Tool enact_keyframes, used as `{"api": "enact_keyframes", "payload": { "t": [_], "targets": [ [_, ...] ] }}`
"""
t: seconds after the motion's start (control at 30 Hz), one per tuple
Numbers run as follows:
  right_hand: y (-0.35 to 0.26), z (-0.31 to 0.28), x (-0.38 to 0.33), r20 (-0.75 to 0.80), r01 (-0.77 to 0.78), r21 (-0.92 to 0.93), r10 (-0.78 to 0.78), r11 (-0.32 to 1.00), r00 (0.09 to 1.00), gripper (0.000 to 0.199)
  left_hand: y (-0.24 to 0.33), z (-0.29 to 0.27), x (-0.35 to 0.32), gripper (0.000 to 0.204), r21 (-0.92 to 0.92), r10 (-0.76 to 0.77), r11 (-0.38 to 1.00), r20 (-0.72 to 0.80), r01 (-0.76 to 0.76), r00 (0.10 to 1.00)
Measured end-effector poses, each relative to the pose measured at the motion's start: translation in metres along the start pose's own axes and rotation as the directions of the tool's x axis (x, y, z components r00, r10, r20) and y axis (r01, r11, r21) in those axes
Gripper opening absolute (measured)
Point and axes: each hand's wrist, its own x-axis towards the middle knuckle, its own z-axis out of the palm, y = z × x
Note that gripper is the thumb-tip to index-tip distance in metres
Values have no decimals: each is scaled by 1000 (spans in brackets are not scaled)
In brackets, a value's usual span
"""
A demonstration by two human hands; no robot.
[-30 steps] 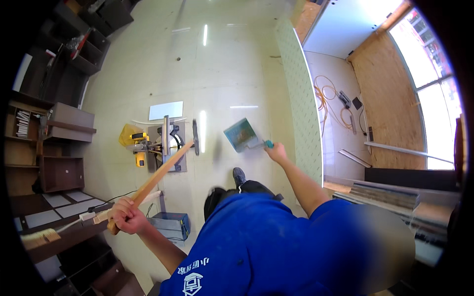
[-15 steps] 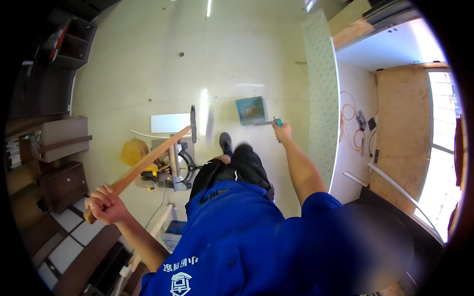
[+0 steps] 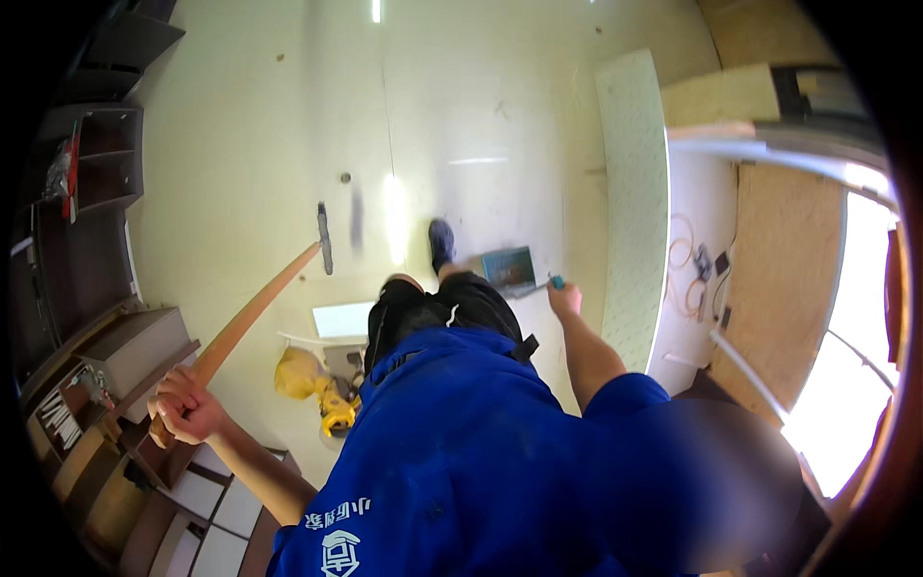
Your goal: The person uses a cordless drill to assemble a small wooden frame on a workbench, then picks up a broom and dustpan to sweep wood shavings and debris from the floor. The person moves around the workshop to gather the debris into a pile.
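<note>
My left hand (image 3: 187, 409) is closed round the upper end of a long wooden handle, that of a broom (image 3: 255, 313). Its narrow dark grey head lies out ahead of me, at or close to the pale floor. On the other side, my right hand (image 3: 567, 300) grips the teal-tipped handle of a dustpan (image 3: 510, 271). The blue-green pan hangs low beside my right leg, with some brownish stuff in it that I cannot make out. Whether the pan touches the floor cannot be told.
A yellow power saw (image 3: 332, 409) with a yellow bag stands left of my legs, by a white panel (image 3: 343, 320). Dark cabinets (image 3: 106, 159) line the left side. A long pale board (image 3: 633, 202) stands on the right; beyond it lie an orange hose (image 3: 681, 240) and small tools.
I have stepped forward, one foot now well ahead. The saw and white panel have slid back toward my body. The broom head reaches further forward and left; the dustpan sits closer to my legs.
</note>
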Motion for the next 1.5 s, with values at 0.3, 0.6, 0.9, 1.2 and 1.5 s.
{"api": "enact_keyframes", "payload": {
  "t": [0.3, 0.6, 0.9, 1.2, 1.5],
  "targets": [
    [-369, -154, 179, 118, 365, -101, -353, 926, 928, 37, -198, 162, 290, 32, -107, 150, 981, -93, -160, 984],
    [-780, -293, 333, -10, 468, -76, -470, 880, 883, 28, -356, 385, 623, 32, -312, 148, 942, 53, -125, 988],
    [-1119, -401, 540, -165, 597, 22, -586, 802, 793, 26, -512, 634, 913, 42, -395, 407, 871, 247, -292, 880],
    [-1434, -534, 757, -139, 645, 41, -635, 763, 760, 25, -598, 822, 1169, 46, -441, 545, 796, 223, -415, 808],
    [-1644, -626, 1010, -281, 592, 133, -542, 795, 792, 30, -806, 1061, 1435, 28, -502, 581, 779, 353, -375, 733]
  ]
}}
